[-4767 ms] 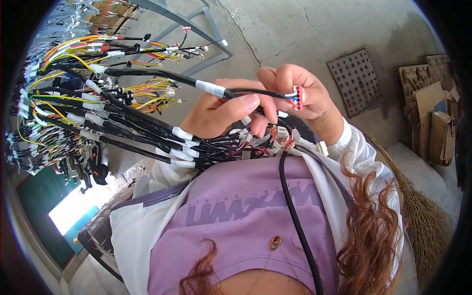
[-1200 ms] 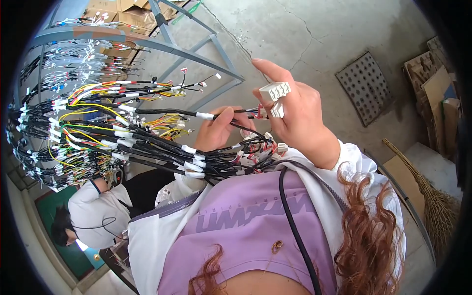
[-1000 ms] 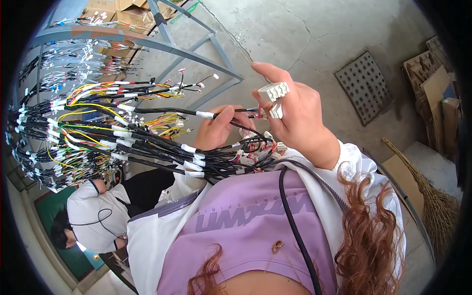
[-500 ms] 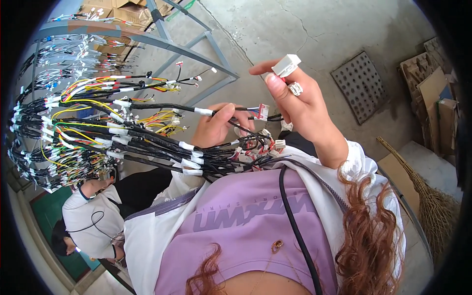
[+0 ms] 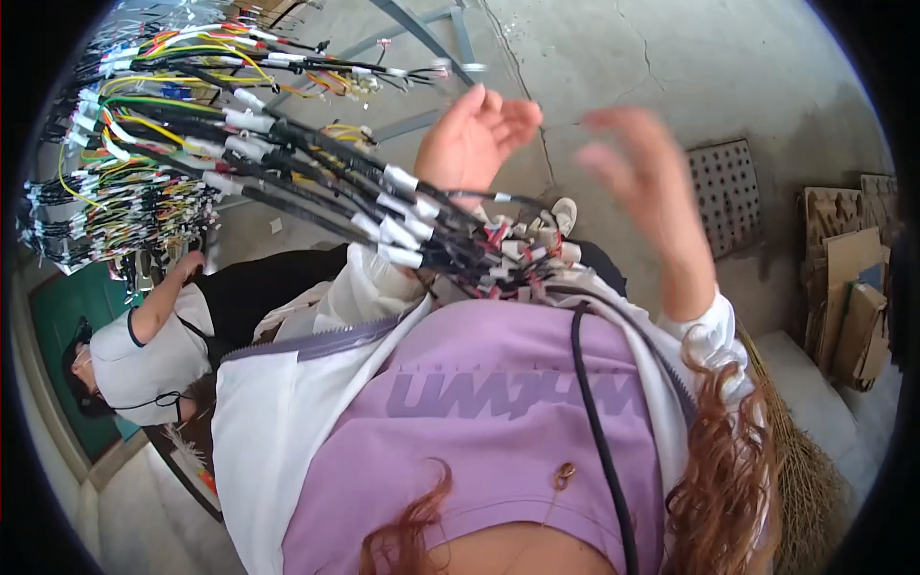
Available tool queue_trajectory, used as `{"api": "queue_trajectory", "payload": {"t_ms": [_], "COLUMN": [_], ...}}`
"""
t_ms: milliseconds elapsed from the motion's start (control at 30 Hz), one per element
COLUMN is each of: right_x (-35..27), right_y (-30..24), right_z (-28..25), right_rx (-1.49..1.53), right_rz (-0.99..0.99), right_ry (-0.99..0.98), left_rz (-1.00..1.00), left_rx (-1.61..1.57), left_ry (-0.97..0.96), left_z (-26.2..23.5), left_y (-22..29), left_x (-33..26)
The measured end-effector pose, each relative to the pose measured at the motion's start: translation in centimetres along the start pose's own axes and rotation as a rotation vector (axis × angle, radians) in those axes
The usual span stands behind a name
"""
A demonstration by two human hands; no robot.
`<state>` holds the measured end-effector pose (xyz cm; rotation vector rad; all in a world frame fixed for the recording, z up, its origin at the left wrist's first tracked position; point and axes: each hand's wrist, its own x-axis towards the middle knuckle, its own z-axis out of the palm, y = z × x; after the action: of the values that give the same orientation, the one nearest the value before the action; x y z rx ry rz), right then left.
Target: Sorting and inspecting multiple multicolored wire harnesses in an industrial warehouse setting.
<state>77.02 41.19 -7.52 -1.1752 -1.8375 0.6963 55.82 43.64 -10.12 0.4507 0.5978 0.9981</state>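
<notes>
A thick bundle of black-sleeved wire harnesses (image 5: 335, 206) with white tape bands runs from the left to my chest. Its end is a cluster of white connectors (image 5: 522, 251) with some red parts, lying over my left forearm. My left hand (image 5: 479, 139) is raised just beyond the bundle, fingers loosely curled and apart, with nothing seen in it. My right hand (image 5: 647, 177) hangs in the air to the right of the connectors, smeared by motion. Its thumb and fingers are apart and no object shows between them. Beyond the bundle, a thinner harness (image 5: 402, 73) ends near my left fingers.
More harnesses (image 5: 144, 206) hang at the left along a grey metal frame (image 5: 422, 29). A co-worker (image 5: 158, 355) in a white top is at the lower left. To the right are a perforated mat (image 5: 725, 196), stacked cardboard (image 5: 853, 307) and a straw broom (image 5: 800, 460).
The white connectors have left my right hand, and my left hand has let go of the black harness. My left hand has risen; my right hand has shifted right. The whole view has shifted.
</notes>
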Motion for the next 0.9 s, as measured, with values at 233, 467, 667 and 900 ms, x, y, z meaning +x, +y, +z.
{"api": "queue_trajectory", "payload": {"t_ms": [233, 467, 667, 900], "right_x": [0.0, -0.7, -0.3, 1.4], "right_y": [-1.6, -5.4, -3.8, -1.9], "right_z": [2.7, 5.6, 3.6, 0.6], "right_rx": [0.328, 0.172, 0.466, 0.657], "right_rz": [0.500, -0.149, 0.180, 0.378], "right_ry": [-0.159, -0.310, -0.306, 0.034], "left_rz": [0.023, 0.108, 0.037, 0.108], "left_rx": [0.006, 0.013, 0.076, 0.317], "left_ry": [-0.024, 0.137, 0.092, -0.102], "left_z": [0.1, 0.7, 1.8, 2.5], "left_y": [1.3, 0.9, 0.7, 0.5], "left_x": [-1.0, 0.0, -1.2, -1.6]}}
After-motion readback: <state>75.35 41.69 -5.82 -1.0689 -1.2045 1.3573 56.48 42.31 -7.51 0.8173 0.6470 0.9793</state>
